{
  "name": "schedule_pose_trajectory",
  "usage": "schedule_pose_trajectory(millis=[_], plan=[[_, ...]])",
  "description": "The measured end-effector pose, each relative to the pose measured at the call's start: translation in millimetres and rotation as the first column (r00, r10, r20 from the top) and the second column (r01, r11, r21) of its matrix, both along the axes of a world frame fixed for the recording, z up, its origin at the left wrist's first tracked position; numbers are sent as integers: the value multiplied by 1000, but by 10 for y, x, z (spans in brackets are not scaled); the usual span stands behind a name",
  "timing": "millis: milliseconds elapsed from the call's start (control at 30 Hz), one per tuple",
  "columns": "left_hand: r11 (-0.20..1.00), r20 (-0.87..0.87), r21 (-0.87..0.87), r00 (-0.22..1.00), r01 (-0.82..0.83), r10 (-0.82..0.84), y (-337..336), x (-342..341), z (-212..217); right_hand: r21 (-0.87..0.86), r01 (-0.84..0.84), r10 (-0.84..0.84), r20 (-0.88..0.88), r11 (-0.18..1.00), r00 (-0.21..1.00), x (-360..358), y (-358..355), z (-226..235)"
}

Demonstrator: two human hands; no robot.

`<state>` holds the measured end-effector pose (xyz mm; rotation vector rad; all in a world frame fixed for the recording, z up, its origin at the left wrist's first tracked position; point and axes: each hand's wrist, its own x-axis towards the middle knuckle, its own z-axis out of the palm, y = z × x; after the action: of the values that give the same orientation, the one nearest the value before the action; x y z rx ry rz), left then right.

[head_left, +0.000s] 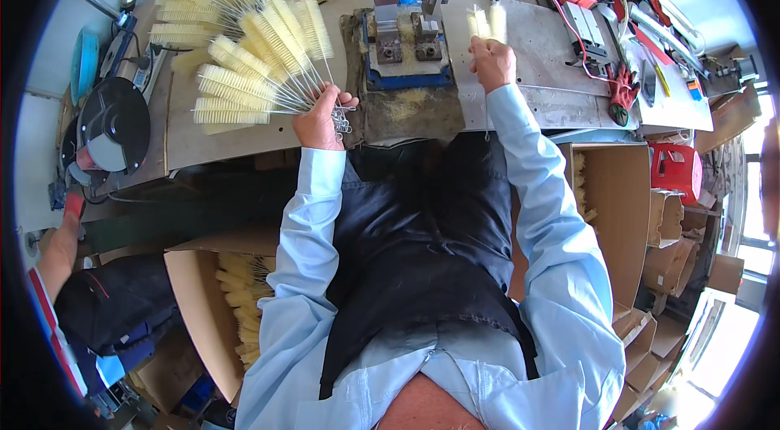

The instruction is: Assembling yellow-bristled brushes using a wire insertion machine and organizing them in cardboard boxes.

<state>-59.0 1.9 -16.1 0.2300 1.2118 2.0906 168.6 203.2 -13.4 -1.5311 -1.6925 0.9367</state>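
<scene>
My left hand (319, 119) is closed around the wire handles of several bottle brushes (237, 87). Their cream bristle heads fan out to the left over the table, and the looped wire ends stick out below my fingers. My right hand (493, 64) grips what look like two more bottle brushes (497, 23), bristles up, with a thin wire hanging below the hand. Between my hands stands a small metal press fixture (408, 76) on a blue base, apart from both. Behind the left bundle lies a larger fanned heap of bottle brushes (191, 3).
At the left stands a machine with a round black disc (116, 125). Pliers (622, 93), cables and power tools lie at the right of the worktable (536, 109). Cardboard boxes (191, 300) holding brushes sit below on both sides. Another person's arm (61, 255) shows at far left.
</scene>
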Motion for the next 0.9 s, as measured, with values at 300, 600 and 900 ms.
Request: schedule_pose_trajectory(millis=[300, 600, 900], plan=[[999, 12, -23, 999, 36, -36, -133, 105, 107, 577, 93, -74, -56, 812, 996, -246, -436, 335], [969, 23, -55, 970, 242, -241, -600, 631, 318, -139, -525, 360, -582, 839, 729, -1199, -1332, 379], [987, 135, -135, 989, 83, -64, -782, 407, 250, -266, -376, 75, -723, 887, 687, -1050, -1332, 420]])
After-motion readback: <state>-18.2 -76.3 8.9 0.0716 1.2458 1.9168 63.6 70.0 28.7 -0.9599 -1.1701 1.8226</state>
